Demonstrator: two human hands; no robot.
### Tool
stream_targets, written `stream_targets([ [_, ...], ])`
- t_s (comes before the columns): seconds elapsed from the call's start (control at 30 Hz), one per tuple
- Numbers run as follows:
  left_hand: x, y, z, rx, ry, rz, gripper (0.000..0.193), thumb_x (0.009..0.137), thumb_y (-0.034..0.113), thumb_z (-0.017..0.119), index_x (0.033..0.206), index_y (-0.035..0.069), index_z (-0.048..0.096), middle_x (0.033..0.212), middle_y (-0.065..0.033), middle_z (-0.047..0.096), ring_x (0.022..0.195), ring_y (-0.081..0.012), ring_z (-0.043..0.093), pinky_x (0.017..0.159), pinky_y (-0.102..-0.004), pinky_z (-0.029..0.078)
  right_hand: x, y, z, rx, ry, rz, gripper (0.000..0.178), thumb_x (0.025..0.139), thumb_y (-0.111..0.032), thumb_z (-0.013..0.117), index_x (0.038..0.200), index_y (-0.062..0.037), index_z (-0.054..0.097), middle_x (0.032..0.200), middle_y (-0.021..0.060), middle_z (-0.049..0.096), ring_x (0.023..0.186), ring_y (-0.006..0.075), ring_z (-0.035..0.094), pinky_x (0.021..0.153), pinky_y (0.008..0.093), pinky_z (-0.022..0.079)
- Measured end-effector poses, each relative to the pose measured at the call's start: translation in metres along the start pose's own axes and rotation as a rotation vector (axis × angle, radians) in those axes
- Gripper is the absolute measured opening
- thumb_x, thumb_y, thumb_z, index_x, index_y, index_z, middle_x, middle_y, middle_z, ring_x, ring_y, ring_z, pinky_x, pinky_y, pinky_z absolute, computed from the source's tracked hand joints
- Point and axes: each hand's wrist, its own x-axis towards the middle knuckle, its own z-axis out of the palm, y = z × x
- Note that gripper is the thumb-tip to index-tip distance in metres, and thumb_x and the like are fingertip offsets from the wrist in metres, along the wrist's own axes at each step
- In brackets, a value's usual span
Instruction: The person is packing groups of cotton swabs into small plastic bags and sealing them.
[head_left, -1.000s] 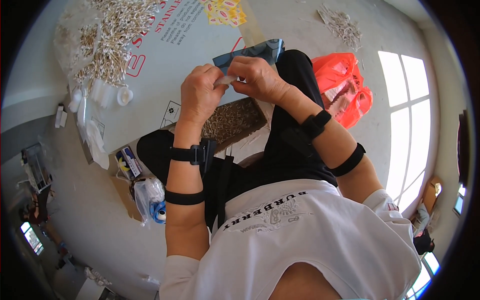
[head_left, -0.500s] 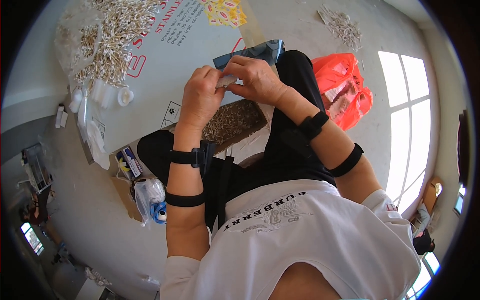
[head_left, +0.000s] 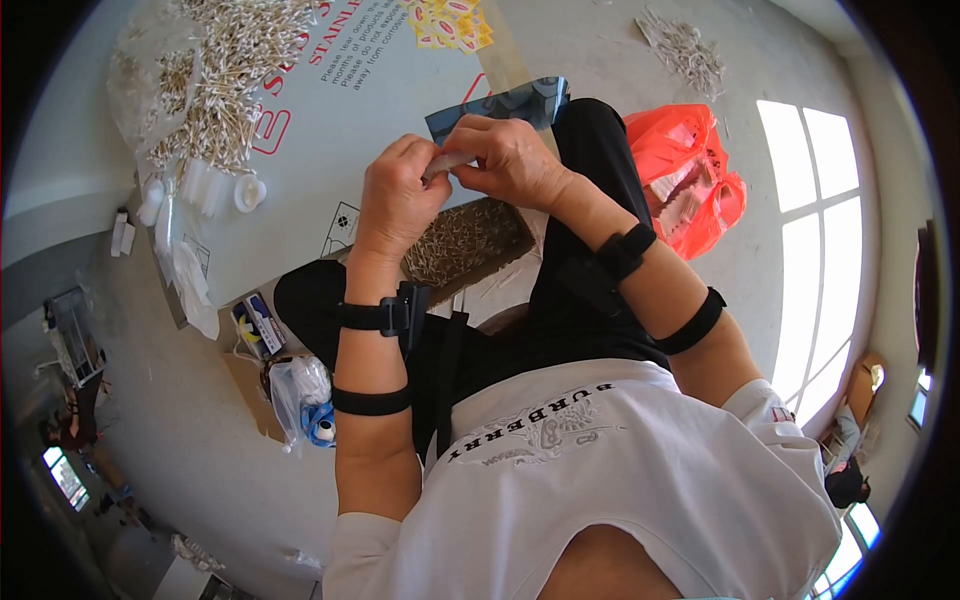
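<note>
Between my two hands is a small whitish, semi-clear piece (head_left: 451,160); the fingers cover most of it, so its kind is unclear. My left hand (head_left: 400,190) pinches its left end with bent fingers. The other end is gripped by my right hand (head_left: 512,160), thumb below and fingers curled above. Just under the hands, an open brown box (head_left: 515,235) holds many cotton swabs (head_left: 455,240). Behind the right hand lies a dark blue, shiny sheet (head_left: 540,100) on the grey printed board (head_left: 330,180).
A large heap of cotton swabs (head_left: 235,90) with clear plastic covers the board's far left, beside white round containers (head_left: 250,193). Yellow-and-white packets (head_left: 450,22) lie at the far edge. On the floor, right, are a red plastic bag (head_left: 670,130) and loose swabs (head_left: 685,55).
My left hand has shifted slightly left and down, a bit away from the right. The whitish piece shows at a different tilt between the fingers.
</note>
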Motion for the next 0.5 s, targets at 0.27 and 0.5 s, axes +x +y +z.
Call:
stream_targets([
  [0.27,-0.0029,-0.0048,0.002,0.005,0.025,0.045,0.014,0.066,-0.006,0.063,0.077,-0.001,0.057,0.076,-0.0129,0.059,0.071,-0.0351,0.06,0.061,-0.0423,0.049,0.0005,-0.0009,0.0003,0.003,0.003,-0.04,0.018,0.072,-0.006,0.068,0.09,-0.0063,0.066,0.084,0.0081,0.062,0.071,0.0312,0.062,0.061,0.0369,0.05],
  [0.5,-0.0027,-0.0045,0.0022,0.049,0.034,0.037,0.01,0.068,-0.003,0.066,0.075,-0.001,0.059,0.077,-0.0136,0.062,0.071,-0.0347,0.061,0.062,-0.0395,0.05,0.0022,0.0017,0.001,-0.004,0.002,-0.072,0.016,0.072,-0.006,0.068,0.088,-0.0046,0.064,0.083,0.0085,0.062,0.07,0.0304,0.062,0.061,0.0361,0.05],
])
